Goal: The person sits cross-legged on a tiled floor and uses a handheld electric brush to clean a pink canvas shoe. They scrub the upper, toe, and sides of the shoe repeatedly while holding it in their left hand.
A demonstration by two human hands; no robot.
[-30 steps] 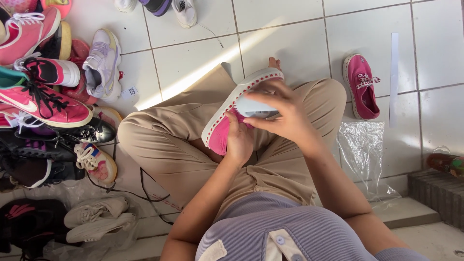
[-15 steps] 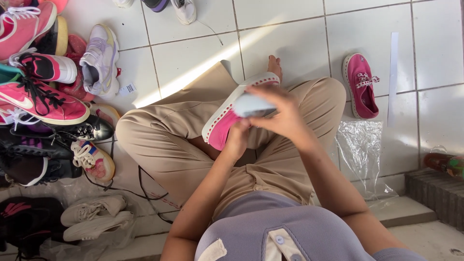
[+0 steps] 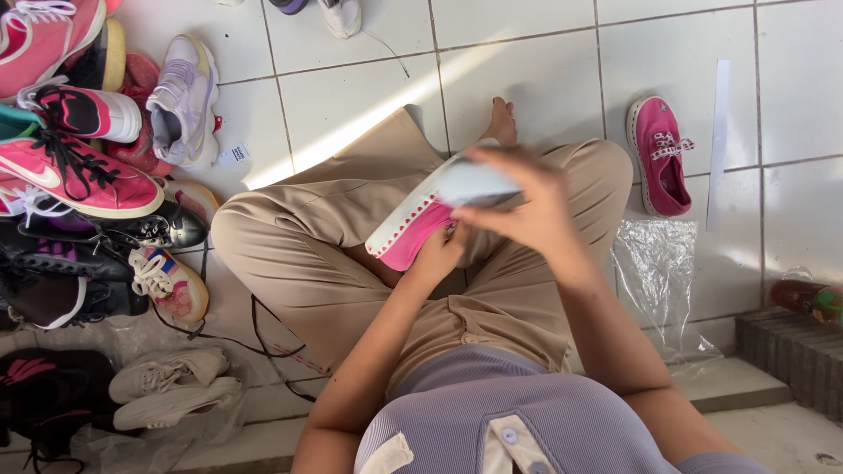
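Two pink shoes — one in hand, one on floor.

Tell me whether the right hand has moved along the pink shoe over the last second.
Yes. The right hand, pressing a pale cloth, has slid toward the toe of the pink shoe, nearer the bare foot.

Person wears a ribbed lilac top w/ short sleeves, small buttons down a pale front placket, plus a white patch at the chest. Loose beige trousers, wide legs. Arms bare, bare foot, no jewellery seen.
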